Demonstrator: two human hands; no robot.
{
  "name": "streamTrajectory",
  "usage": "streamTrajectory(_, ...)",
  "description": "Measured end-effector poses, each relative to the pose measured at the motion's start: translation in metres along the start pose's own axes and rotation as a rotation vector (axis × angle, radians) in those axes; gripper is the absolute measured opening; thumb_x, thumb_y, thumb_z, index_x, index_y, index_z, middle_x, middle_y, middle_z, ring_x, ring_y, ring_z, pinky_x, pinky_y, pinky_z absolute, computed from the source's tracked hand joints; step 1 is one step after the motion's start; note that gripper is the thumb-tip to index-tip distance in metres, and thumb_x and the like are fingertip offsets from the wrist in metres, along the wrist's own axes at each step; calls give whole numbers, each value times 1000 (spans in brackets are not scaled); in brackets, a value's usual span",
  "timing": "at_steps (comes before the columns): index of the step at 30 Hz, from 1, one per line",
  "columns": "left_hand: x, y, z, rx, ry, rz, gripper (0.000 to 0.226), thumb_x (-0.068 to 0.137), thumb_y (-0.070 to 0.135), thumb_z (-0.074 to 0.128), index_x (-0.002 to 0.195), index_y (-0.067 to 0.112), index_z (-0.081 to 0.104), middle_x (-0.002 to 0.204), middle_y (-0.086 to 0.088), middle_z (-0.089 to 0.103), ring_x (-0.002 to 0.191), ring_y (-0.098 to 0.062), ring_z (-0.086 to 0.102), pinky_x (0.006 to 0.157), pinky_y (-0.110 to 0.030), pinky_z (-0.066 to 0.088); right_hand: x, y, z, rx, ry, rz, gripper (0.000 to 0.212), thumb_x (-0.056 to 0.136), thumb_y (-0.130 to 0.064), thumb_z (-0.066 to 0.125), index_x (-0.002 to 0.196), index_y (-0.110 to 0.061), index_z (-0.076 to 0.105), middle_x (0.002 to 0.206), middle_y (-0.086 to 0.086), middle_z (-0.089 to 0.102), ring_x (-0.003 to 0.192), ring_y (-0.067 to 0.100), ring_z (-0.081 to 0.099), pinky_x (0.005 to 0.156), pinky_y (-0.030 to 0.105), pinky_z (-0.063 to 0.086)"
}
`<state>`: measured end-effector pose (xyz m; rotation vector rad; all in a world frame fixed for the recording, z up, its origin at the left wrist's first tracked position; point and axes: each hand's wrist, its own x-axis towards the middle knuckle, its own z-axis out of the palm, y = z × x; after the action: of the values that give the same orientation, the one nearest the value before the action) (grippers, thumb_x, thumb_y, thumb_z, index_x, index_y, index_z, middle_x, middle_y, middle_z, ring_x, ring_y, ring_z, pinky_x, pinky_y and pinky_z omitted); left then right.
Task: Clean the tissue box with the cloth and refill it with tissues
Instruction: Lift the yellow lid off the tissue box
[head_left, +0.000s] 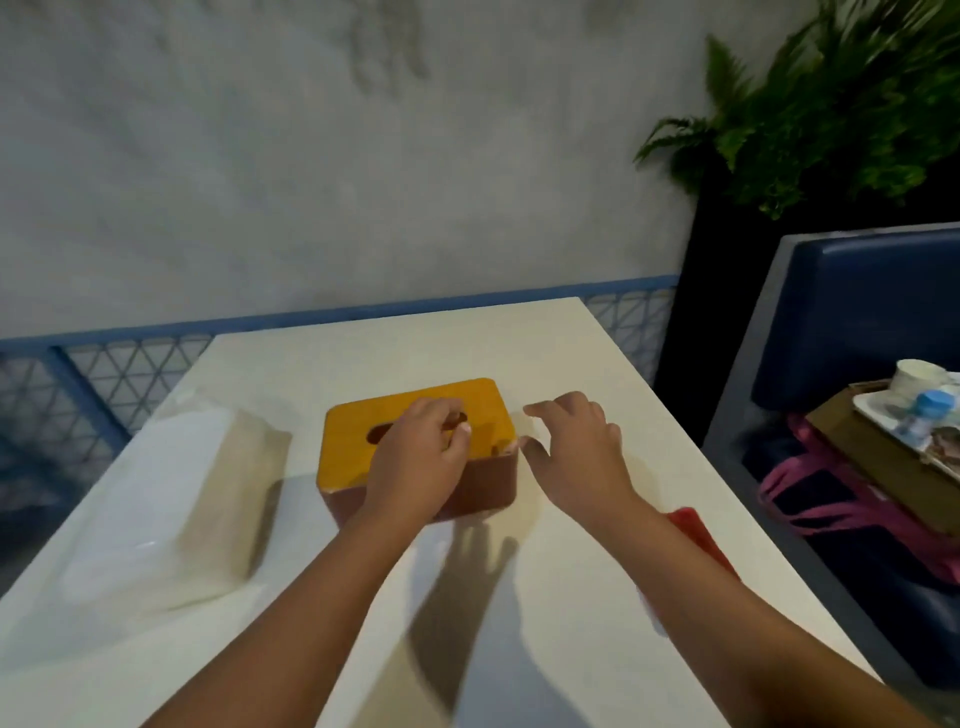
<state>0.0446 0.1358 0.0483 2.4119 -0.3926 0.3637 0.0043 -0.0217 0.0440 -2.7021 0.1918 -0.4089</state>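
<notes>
A tissue box (358, 436) with a yellow wooden lid and a brown body stands in the middle of the white table (519, 343). My left hand (421, 457) lies on the lid over its oval slot, fingers curled, fingertips at the slot. Just right of the box hovers my right hand (576, 447), fingers loosely bent and holding nothing. A clear plastic pack of tissues (171, 493) lies to the left of the box. A red cloth (698, 535) shows beside my right forearm, partly hidden by it.
A blue bench seat (857, 312) on the right carries a pink-handled bag (831, 499), a cardboard box and a tray with a cup and a bottle. A potted fern (831, 114) stands in the back corner. A grey wall runs behind the table.
</notes>
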Motion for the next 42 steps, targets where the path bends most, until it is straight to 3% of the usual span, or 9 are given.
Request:
streamTrajectory(7, 12, -73, -43, -80, 262, -180, 31, 92, 14, 52, 121, 16, 60, 123, -5, 57, 111, -24, 54, 97, -39, 46, 18, -72, 30, -68, -54, -211, 41, 91, -44, 50, 129, -31, 52, 124, -1, 49, 120, 21, 41, 98, 37, 29)
streamTrajectory(13, 8, -110, -35, -221, 222, -309, 36, 96, 19, 45, 131, 15, 50, 136, -6, 46, 123, -25, 47, 103, -42, 42, 20, -101, 63, -178, -210, -342, 53, 89, -58, 45, 137, -34, 45, 129, 2, 53, 124, 24, 43, 110, 43, 22)
streamTrajectory(18, 0, -121, -23, -351, 145, -314, 42, 101, 26, 33, 141, 16, 38, 142, -6, 41, 130, -23, 40, 105, -34, 33, 21, -114, 80, -209, -221, -344, 77, 78, -71, 7, 139, -36, 41, 121, 6, 56, 116, 25, 50, 102, 43, 33)
streamTrajectory(20, 1, -125, -20, -391, 137, -325, 44, 101, 29, 29, 143, 18, 37, 143, -6, 41, 130, -22, 39, 105, -34, 32, 24, -120, 82, -228, -218, -342, 81, 75, -70, 2, 139, -38, 39, 122, 6, 56, 116, 25, 50, 98, 43, 36)
streamTrajectory(22, 4, -128, -19, -431, 146, -343, 44, 101, 30, 27, 143, 20, 37, 143, -5, 41, 130, -22, 39, 105, -34, 32, 27, -125, 82, -250, -240, -328, 77, 77, -72, 4, 139, -39, 37, 126, 6, 54, 119, 25, 47, 98, 44, 35)
streamTrajectory(26, 6, -136, -18, -536, 171, -364, 43, 101, 30, 28, 142, 19, 38, 144, -3, 41, 133, -20, 38, 109, -34, 31, 34, -132, 81, -236, -316, -267, 60, 88, -69, 28, 141, -41, 34, 131, 6, 51, 123, 25, 45, 102, 47, 31)
streamTrajectory(35, 2, -140, -16, -574, 185, -313, 47, 100, 37, 28, 144, 22, 36, 147, -1, 39, 135, -19, 36, 109, -35, 31, 42, -138, 81, -123, -362, -145, 63, 83, -73, 37, 138, -43, 37, 142, -5, 48, 129, 21, 44, 109, 47, 31)
streamTrajectory(39, -3, -142, -13, -547, 218, -300, 61, 91, 53, 22, 143, 24, 35, 147, 0, 41, 134, -19, 37, 110, -39, 33, 42, -139, 79, -75, -372, -115, 64, 81, -73, 41, 138, -45, 39, 143, -5, 47, 129, 21, 44, 109, 43, 31)
streamTrajectory(42, -5, -142, -11, -554, 267, -302, 64, 88, 50, 20, 141, 21, 39, 144, -2, 44, 133, -19, 39, 108, -32, 32, 42, -139, 79, -39, -364, -105, 64, 80, -73, 44, 137, -45, 41, 143, -6, 47, 128, 21, 45, 109, 42, 33)
